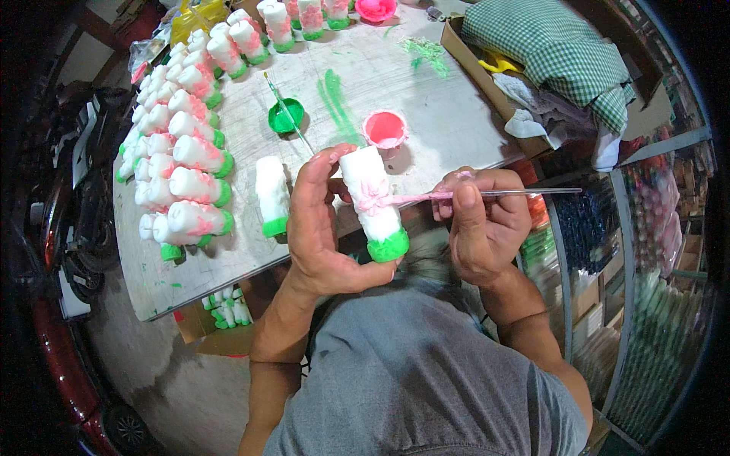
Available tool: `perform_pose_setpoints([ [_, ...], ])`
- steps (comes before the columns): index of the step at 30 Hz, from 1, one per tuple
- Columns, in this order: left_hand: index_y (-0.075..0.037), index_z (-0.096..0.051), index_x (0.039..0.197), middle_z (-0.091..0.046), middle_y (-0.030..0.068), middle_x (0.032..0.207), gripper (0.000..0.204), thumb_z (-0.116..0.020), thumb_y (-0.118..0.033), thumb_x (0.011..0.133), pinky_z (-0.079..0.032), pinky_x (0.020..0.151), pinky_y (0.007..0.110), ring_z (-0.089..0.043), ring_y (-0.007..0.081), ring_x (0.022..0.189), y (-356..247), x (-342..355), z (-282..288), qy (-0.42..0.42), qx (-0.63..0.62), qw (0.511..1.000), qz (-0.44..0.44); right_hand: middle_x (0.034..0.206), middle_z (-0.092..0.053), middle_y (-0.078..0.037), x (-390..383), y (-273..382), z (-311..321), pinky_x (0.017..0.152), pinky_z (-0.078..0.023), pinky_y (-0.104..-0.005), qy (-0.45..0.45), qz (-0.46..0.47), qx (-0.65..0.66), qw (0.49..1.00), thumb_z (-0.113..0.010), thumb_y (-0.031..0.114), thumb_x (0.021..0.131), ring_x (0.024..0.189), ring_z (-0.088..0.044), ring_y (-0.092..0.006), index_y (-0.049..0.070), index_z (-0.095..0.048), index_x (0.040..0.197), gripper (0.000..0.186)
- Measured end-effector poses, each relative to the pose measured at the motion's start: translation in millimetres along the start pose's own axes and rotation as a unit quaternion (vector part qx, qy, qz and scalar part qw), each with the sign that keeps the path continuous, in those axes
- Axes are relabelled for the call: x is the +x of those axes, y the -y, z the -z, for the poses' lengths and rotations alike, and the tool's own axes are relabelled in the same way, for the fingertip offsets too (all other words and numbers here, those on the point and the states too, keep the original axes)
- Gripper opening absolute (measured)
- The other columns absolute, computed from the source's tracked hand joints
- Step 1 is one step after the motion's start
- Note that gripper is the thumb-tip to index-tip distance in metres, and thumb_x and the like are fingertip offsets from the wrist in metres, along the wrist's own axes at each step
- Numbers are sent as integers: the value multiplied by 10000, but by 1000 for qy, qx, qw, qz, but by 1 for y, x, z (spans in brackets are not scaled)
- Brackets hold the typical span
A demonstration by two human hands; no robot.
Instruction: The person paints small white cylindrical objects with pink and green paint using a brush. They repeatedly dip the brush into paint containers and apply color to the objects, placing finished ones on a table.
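Observation:
My left hand (323, 228) holds a white candle (365, 171) between the thumb at its green base and the fingers near its top. Pink paint covers a raised flower on the candle's side. A paintbrush (494, 193) lies level in the grip of my right hand (483, 224), its pink tip touching that flower. Beyond the held candle stands a small cup of pink paint (385, 131). Another white candle with a green base (271, 196) and no pink on it stands left of my left hand.
Rows of painted candles (194, 156) fill the table's left side. A green paint dish (286, 115) has a second brush (298, 125) across it. At the right sits a cardboard box (487, 83) with checked cloth (547, 53). Below the table edge, a carton (205, 327) holds more candles.

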State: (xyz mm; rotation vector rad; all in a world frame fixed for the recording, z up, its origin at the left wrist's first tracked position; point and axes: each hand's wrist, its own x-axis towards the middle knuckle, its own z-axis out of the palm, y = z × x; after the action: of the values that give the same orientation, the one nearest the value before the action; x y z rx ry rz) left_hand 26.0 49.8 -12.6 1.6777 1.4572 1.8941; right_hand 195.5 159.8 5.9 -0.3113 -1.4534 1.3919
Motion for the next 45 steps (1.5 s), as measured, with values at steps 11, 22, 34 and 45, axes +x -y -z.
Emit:
perform_pose_setpoints([
  [11,-14,-227,1565,-430,227,1509,1244,-912,-97,529,-444,1020,389,-503,297,1331,2,0,-1,1,-28,1000,-13,946,-686,-130,2,3,5,670,-534,-241,-12,-24,51,998,-610,55,1022,731,-615,-95,15,-509,1092,129],
  [22,-16,-232,1561,-430,239,1505,1251,-928,-104,525,-455,1032,403,-504,316,1343,2,1,-2,-4,-52,998,-18,994,-668,-186,4,10,3,728,-542,-283,23,73,30,997,-621,108,1023,805,-622,-154,18,-484,1109,185],
  [34,28,-208,1549,-410,268,1510,1286,-943,-183,515,-325,1198,488,-446,387,1403,5,0,3,3,-54,999,-9,950,-628,-191,0,14,2,705,-522,-313,59,111,-77,989,-580,105,1024,792,-586,-190,29,-447,1103,173],
  [45,-6,-229,1559,-426,232,1498,1249,-941,-128,540,-432,1075,416,-502,319,1334,2,2,6,5,-60,998,-19,947,-617,-184,2,11,5,677,-530,-311,111,135,-119,977,-605,140,1023,765,-583,-189,40,-445,1110,208],
])
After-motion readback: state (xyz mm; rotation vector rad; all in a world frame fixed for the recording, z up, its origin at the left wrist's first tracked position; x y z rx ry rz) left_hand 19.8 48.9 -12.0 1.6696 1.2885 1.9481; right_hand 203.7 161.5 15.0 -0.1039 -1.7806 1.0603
